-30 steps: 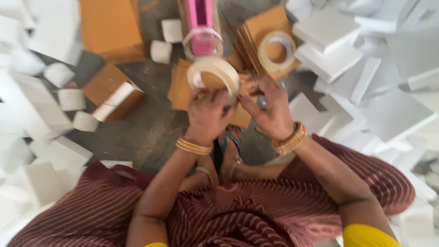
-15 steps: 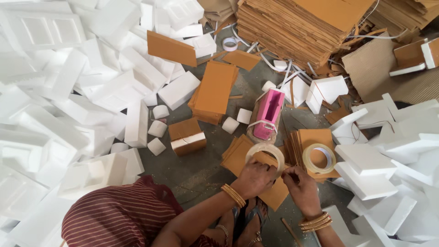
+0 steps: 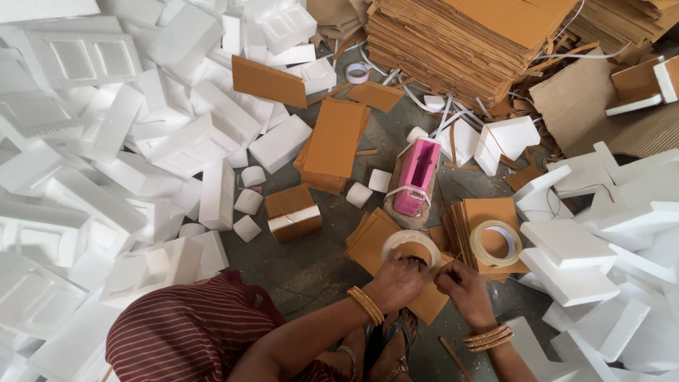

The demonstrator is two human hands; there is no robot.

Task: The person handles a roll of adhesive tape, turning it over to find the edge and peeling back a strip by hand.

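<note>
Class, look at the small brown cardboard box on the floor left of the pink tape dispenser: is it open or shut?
Shut. The small brown box has its top flaps down flat, and a pale band of tape runs around its side.

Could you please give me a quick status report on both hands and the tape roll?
Left hand grips tape roll upright over flat cardboard pieces. Right hand pinches at its edge. Second tape roll lies just right; nothing between the hands.
</note>
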